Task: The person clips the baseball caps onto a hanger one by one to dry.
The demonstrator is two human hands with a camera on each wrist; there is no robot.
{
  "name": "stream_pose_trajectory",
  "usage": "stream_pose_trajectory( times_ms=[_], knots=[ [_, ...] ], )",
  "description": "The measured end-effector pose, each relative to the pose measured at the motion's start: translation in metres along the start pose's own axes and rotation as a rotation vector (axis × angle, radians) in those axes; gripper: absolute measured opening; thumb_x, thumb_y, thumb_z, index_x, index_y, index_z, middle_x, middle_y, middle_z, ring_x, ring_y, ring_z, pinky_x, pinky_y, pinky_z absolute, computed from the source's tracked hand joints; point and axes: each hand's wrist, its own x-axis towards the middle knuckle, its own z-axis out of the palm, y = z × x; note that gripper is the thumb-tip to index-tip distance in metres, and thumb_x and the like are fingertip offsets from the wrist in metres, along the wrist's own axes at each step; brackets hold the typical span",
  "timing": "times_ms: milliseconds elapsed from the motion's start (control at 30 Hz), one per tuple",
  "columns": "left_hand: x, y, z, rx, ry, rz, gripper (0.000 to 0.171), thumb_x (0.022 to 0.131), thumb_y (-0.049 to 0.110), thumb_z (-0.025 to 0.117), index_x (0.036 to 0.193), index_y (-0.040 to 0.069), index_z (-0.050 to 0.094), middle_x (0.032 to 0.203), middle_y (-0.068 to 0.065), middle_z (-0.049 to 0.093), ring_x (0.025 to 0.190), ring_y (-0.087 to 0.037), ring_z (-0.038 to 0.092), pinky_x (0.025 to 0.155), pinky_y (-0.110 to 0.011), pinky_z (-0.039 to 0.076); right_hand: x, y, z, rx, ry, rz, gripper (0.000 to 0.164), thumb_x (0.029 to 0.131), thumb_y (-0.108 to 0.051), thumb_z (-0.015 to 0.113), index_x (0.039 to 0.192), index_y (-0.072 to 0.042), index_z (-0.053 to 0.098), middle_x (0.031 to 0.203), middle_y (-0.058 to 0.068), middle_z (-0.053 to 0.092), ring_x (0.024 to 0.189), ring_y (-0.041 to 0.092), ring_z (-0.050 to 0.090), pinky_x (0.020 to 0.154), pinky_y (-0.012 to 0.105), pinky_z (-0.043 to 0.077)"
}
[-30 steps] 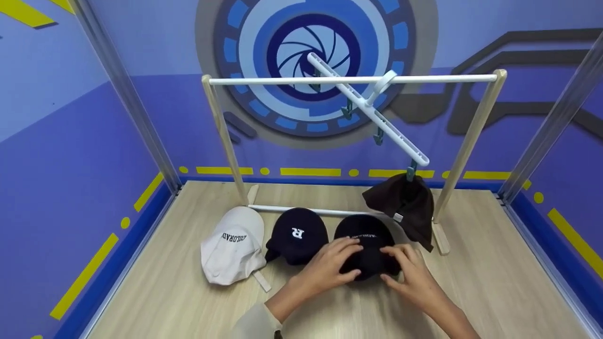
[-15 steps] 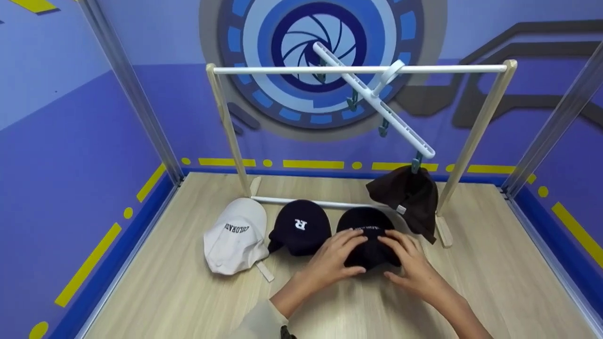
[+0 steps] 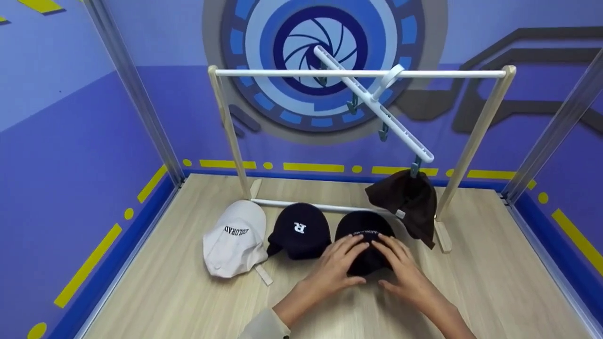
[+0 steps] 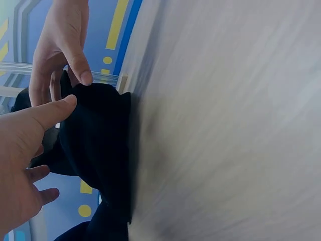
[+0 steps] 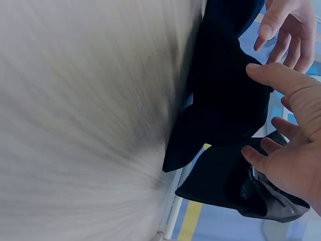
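A black cap point(image 3: 365, 223) with small lettering on its front lies on the wooden table, the last of three caps in a row. My left hand point(image 3: 332, 268) is at its left side, fingertips over the front of the crown and thumb near the lower edge. Mirroring it on the right, my right hand point(image 3: 403, 266) has its fingers spread over the same crown. Both wrist views show the thumbs at the black fabric point(image 4: 100, 135) and the other fingers loosely bent, not wrapped round it. Part of the lettering is hidden under the fingers.
A navy cap point(image 3: 301, 228) with a white R and a cream cap point(image 3: 234, 240) lie to the left. Behind stands a wooden rack with a white rail point(image 3: 282, 73). From it hangs a white clip hanger point(image 3: 377, 106), a dark brown cap point(image 3: 407, 202) clipped at its near end.
My right fingers have moved from the cap's side up onto its crown, closer to my left fingers. The head view has shifted slightly; the other caps and the hanger stay put.
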Motion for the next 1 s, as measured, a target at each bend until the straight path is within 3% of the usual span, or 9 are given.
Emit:
stream_pose_trajectory(
  times_ms=[200, 533, 867, 1000],
  knots=[
    [0.002, 0.003, 0.008, 0.047, -0.034, 0.019, 0.086, 0.073, 0.054, 0.073, 0.144, 0.020, 0.038, 0.148, -0.005, 0.037, 0.133, -0.029, 0.039, 0.106, -0.045, 0.037, -0.003, 0.004, -0.003, 0.025, -0.035, 0.036, 0.100, 0.065, -0.009, 0.086, 0.148, -0.022, 0.033, 0.154, 0.009, 0.024, 0.138, 0.036, 0.023, 0.101, 0.058, 0.035],
    [0.009, -0.003, 0.015, 0.070, -0.039, -0.008, 0.087, 0.073, 0.056, 0.073, 0.144, 0.021, 0.037, 0.148, -0.004, 0.037, 0.134, -0.029, 0.038, 0.105, -0.047, 0.038, -0.004, 0.011, 0.001, -0.007, -0.059, 0.047, 0.100, 0.066, -0.012, 0.086, 0.149, -0.024, 0.031, 0.154, 0.008, 0.026, 0.139, 0.034, 0.025, 0.102, 0.055, 0.036],
    [0.012, 0.000, 0.024, 0.065, -0.017, -0.036, 0.092, 0.070, 0.056, 0.076, 0.144, 0.018, 0.037, 0.147, -0.005, 0.039, 0.133, -0.026, 0.039, 0.104, -0.046, 0.039, -0.001, 0.017, 0.009, -0.030, 0.015, 0.047, 0.094, 0.065, -0.006, 0.085, 0.146, -0.016, 0.037, 0.152, 0.008, 0.031, 0.138, 0.033, 0.029, 0.104, 0.049, 0.034],
    [0.011, 0.001, 0.029, 0.072, 0.007, -0.049, 0.092, 0.069, 0.055, 0.076, 0.143, 0.016, 0.038, 0.145, -0.005, 0.041, 0.131, -0.026, 0.042, 0.103, -0.044, 0.040, 0.001, 0.020, 0.013, -0.018, 0.006, 0.066, 0.092, 0.065, -0.002, 0.083, 0.145, -0.015, 0.039, 0.151, 0.010, 0.033, 0.136, 0.034, 0.031, 0.104, 0.051, 0.036]
  ],
)
